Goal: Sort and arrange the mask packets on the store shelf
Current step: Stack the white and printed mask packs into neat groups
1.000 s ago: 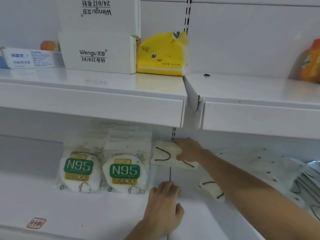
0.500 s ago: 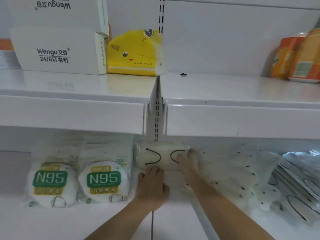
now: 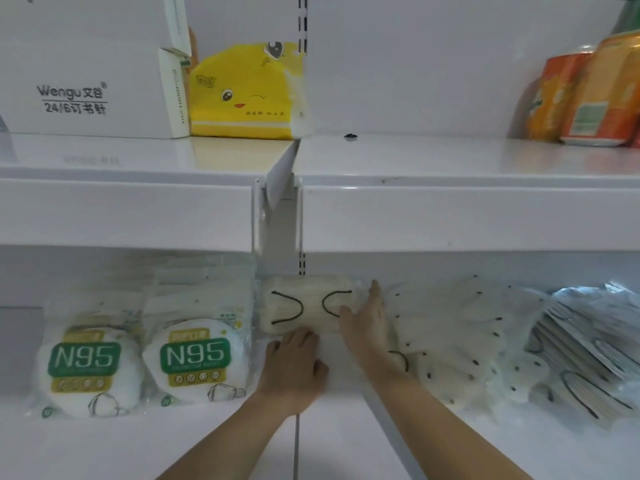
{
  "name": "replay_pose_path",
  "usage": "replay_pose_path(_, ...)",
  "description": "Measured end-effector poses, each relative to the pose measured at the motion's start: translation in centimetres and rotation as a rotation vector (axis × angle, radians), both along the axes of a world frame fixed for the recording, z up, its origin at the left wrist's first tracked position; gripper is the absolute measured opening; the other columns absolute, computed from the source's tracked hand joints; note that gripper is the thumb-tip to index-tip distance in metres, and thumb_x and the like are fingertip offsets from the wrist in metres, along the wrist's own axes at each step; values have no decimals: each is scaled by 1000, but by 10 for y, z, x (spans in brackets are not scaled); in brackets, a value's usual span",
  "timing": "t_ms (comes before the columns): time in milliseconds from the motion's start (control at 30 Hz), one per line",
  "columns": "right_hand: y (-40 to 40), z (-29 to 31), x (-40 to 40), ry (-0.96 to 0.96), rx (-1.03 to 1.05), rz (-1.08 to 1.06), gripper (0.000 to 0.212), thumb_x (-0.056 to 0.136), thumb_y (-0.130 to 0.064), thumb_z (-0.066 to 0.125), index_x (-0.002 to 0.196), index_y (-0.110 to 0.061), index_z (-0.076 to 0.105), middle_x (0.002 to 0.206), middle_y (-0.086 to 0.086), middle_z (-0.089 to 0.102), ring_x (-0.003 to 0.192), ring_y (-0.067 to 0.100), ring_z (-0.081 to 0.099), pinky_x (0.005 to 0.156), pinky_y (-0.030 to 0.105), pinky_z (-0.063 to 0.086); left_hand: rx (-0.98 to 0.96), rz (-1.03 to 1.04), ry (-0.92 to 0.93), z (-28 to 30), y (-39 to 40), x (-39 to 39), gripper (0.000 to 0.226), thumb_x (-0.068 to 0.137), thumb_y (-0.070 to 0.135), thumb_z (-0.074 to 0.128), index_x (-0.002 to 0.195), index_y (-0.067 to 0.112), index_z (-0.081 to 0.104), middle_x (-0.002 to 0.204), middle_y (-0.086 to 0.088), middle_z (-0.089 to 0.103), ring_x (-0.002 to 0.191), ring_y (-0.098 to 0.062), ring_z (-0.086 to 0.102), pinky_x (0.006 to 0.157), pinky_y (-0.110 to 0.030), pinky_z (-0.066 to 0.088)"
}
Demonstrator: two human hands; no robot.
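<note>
Lower shelf (image 3: 104, 445): my left hand (image 3: 294, 367) and right hand (image 3: 367, 323), fingers straight, press the mask packet (image 3: 304, 306) beside the N95 packs (image 3: 197, 358).

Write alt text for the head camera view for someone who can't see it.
Two bare hands, left hand and right hand, press a clear packet of cream black-looped masks on a white lower shelf, beside two green-labelled N95 mask packets.

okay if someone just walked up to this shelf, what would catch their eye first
Probably the bright yellow tissue pack with a cartoon face on the upper shelf, and the two green N95 packets lower left. Centre, on the lower shelf, both hands square up a cream mask packet: left hand in front, right hand beside it.
</note>
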State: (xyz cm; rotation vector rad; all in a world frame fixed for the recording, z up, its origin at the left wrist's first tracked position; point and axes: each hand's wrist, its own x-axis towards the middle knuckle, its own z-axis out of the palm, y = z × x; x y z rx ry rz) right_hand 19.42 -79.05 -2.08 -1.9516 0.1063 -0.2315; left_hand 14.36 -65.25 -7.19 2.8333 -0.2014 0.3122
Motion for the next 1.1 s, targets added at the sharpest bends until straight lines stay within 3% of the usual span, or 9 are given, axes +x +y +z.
replay_pose_path(167,-74,16,-77,-404,-190,166,55,86,-3,63,128,-38,53,117,-17,61,104,4,62,78,23,56,-60,-30,-21,-6,0,1,43,92,29,46,135,26,50,132,10,47,128,-14,44,98,-32,34)
replay_pose_path(367,-177,24,-105,-359,226,-604,42,88,-12,74,123,-23,52,120,1,55,108,19,55,89,35,46,-463,-176,-102,18,-65,-2,40,96,20,56,135,28,53,129,16,50,122,-4,47,103,-20,38)
replay_pose_path(433,-197,25,-91,-190,335,-535,61,85,-35,81,134,-21,48,124,-2,56,110,18,58,92,35,46,-634,-211,-5,28,-106,-5,45,99,22,55,142,30,45,136,19,44,127,0,41,101,-8,33)
replay_pose_path(500,-205,26,-68,1,342,-363,87,73,-54,85,142,-20,44,124,1,63,108,19,64,94,42,52,-713,-249,133,29,-140,-8,49,100,24,54,146,32,41,141,20,40,131,0,38,106,-16,35)
replay_pose_path(633,-197,27,-30,200,6,-194,105,71,-52,87,148,-6,33,136,12,55,124,30,56,101,47,50,-806,-234,216,21,-173,-17,48,94,16,57,138,31,47,138,17,45,129,-1,44,105,-21,42)
replay_pose_path(733,-191,33,-15,234,-98,-128,86,73,-42,86,134,-1,42,123,10,56,112,28,60,88,44,55,-875,-132,206,18,-177,-20,50,89,9,55,134,31,51,130,18,54,118,0,53,98,-22,47)
replay_pose_path(867,-185,43,-14,245,-97,-6,25,80,-9,79,85,-6,55,71,3,48,62,22,56,65,48,56,-967,-65,179,15,-173,-18,48,84,13,52,127,34,58,124,15,63,106,4,60,90,-26,55)
replay_pose_path(967,-184,44,-19,105,-103,-39,27,76,-9,79,97,0,63,66,-1,50,74,32,67,69,50,60,-1084,13,59,16,-171,-23,45,91,-4,52,115,33,64,115,12,68,103,-4,64,80,-19,54)
replay_pose_path(1100,-189,46,-27,-94,-196,-43,25,79,-16,78,73,-4,57,63,1,59,55,15,56,42,15,37,-1181,106,-147,17,-168,-35,36,93,0,57,105,33,68,103,17,70,96,-6,66,80,-26,49)
